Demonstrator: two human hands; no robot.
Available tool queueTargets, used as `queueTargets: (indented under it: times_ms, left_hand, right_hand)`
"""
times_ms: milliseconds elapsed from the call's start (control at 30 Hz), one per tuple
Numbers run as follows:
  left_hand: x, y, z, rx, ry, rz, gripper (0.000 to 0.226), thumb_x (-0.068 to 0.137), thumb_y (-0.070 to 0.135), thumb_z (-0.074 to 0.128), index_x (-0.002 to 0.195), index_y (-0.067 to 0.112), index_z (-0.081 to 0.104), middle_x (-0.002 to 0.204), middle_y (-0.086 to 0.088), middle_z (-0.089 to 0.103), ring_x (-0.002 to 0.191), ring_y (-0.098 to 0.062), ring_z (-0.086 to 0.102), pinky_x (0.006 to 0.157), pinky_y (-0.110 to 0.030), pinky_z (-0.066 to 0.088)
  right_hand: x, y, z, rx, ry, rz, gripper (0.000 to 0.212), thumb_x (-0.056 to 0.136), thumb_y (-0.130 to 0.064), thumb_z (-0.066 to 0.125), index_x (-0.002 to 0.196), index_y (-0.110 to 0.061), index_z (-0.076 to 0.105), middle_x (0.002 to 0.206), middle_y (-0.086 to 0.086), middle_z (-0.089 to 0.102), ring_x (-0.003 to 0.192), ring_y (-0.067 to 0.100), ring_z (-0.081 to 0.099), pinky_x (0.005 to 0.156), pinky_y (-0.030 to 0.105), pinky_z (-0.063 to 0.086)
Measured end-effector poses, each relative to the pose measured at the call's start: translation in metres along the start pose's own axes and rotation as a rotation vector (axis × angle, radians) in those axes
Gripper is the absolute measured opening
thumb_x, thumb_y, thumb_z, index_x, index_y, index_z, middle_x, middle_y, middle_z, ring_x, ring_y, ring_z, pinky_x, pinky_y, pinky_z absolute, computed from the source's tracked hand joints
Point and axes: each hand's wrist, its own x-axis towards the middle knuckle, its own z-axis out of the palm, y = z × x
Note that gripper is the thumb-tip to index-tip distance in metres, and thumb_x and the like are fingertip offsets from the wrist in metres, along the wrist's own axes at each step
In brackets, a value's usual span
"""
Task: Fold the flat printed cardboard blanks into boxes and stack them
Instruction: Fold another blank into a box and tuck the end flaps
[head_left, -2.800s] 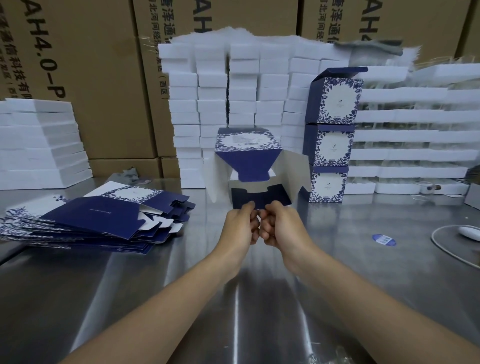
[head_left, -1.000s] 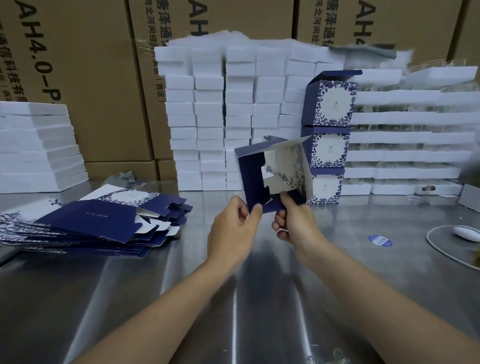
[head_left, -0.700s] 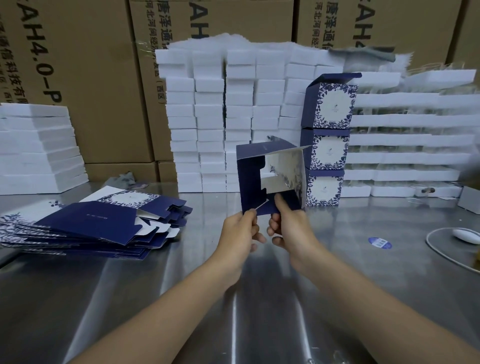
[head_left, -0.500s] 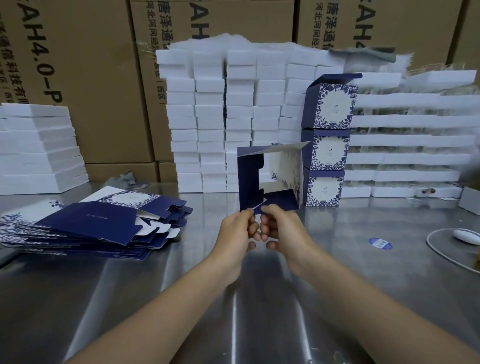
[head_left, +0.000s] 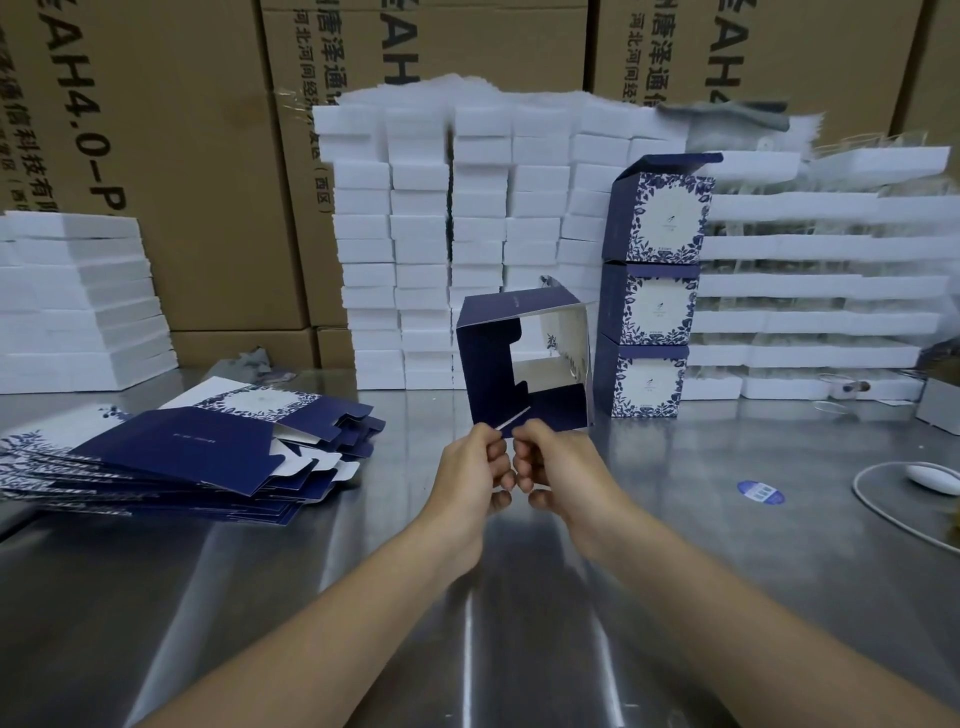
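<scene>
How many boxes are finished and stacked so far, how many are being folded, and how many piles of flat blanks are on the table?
Finished boxes in the stack: 3
Half-folded box, held by left hand and right hand: 1
Piles of flat blanks: 1, sheets too many to count
Total: 4 boxes and 1 pile

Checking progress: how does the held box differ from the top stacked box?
The held box is an open sleeve, its inside visible; the top stacked box shows a closed floral front. The left hand and right hand pinch the held box's lower flap; the top stacked box rests on two folded boxes. Both are navy with floral print.
</scene>
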Motion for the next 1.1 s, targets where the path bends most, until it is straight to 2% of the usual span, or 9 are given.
queueTargets:
  times_ms: [100,267,433,533,600,700,800,900,1100]
  left_hand:
    - [0.002,0.002,-0.002,-0.033,0.029,-0.003,0.036,0.099,0.022,0.047,0.063,0.021,0.044,0.052,0.004,0.038,0.049,-0.013,0.042,0.061,-0.031,0.036]
    - [0.005,0.002,-0.005,-0.046,0.043,-0.001,0.029,0.098,0.024,0.048,0.070,0.022,0.040,0.055,0.005,0.033,0.050,-0.013,0.040,0.060,-0.031,0.033]
    - [0.005,-0.001,-0.006,-0.118,-0.018,-0.047,0.041,0.097,0.033,0.055,0.059,0.024,0.044,0.054,0.005,0.034,0.050,-0.013,0.042,0.058,-0.030,0.037]
    - [0.007,-0.002,-0.007,-0.131,-0.033,-0.040,0.050,0.100,0.028,0.053,0.051,0.027,0.044,0.054,0.004,0.033,0.051,-0.013,0.041,0.057,-0.029,0.040]
    - [0.007,-0.002,-0.007,-0.137,-0.028,-0.033,0.049,0.100,0.026,0.052,0.053,0.026,0.043,0.054,0.004,0.033,0.051,-0.013,0.040,0.060,-0.029,0.039]
    - [0.006,0.003,-0.007,-0.147,-0.008,-0.021,0.040,0.100,0.025,0.052,0.062,0.024,0.040,0.055,0.004,0.033,0.051,-0.012,0.040,0.061,-0.030,0.037]
    - [0.004,0.005,-0.005,-0.118,-0.015,-0.020,0.037,0.100,0.027,0.055,0.065,0.023,0.041,0.055,0.005,0.032,0.050,-0.012,0.041,0.056,-0.028,0.035]
    - [0.002,0.006,-0.004,-0.125,0.004,-0.038,0.037,0.097,0.029,0.058,0.063,0.024,0.045,0.054,0.006,0.034,0.048,-0.012,0.042,0.055,-0.028,0.034]
    - [0.006,0.009,-0.010,-0.116,0.058,-0.026,0.028,0.096,0.021,0.057,0.070,0.020,0.045,0.054,0.005,0.036,0.047,-0.010,0.043,0.053,-0.027,0.033]
  right_hand:
    - [0.000,-0.002,0.001,-0.012,0.040,0.019,0.032,0.097,-0.029,0.058,0.068,-0.016,0.055,0.061,0.002,0.053,0.050,0.014,0.048,0.057,0.030,0.035]
    - [0.004,-0.004,-0.001,0.082,0.125,0.001,0.035,0.102,-0.020,0.051,0.068,-0.020,0.045,0.055,-0.003,0.043,0.047,0.013,0.040,0.053,0.028,0.030]
    - [0.004,-0.001,0.001,0.095,0.047,-0.002,0.037,0.101,-0.019,0.049,0.066,-0.021,0.041,0.058,-0.001,0.039,0.051,0.015,0.037,0.054,0.029,0.029]
    - [0.003,0.003,0.003,0.078,-0.009,0.004,0.040,0.100,-0.023,0.051,0.061,-0.022,0.043,0.059,0.000,0.041,0.051,0.015,0.040,0.057,0.031,0.031]
    - [0.002,0.003,0.004,0.053,-0.005,0.011,0.040,0.099,-0.026,0.053,0.060,-0.022,0.044,0.058,0.000,0.043,0.050,0.015,0.042,0.057,0.031,0.031]
    - [0.003,0.000,0.003,0.091,0.091,0.014,0.039,0.099,-0.027,0.056,0.061,-0.022,0.046,0.055,-0.002,0.043,0.046,0.014,0.040,0.052,0.029,0.030]
    - [0.008,0.001,0.001,0.194,0.224,-0.045,0.039,0.099,-0.015,0.051,0.064,-0.021,0.037,0.051,-0.005,0.032,0.046,0.013,0.028,0.043,0.023,0.023]
    - [0.013,0.001,-0.002,0.256,0.274,-0.067,0.039,0.100,-0.006,0.044,0.066,-0.022,0.032,0.052,-0.006,0.024,0.050,0.014,0.020,0.039,0.021,0.017]
    - [0.017,0.001,-0.012,0.223,0.283,-0.011,0.036,0.099,-0.019,0.053,0.068,-0.025,0.036,0.056,-0.004,0.028,0.046,0.013,0.024,0.040,0.021,0.018]
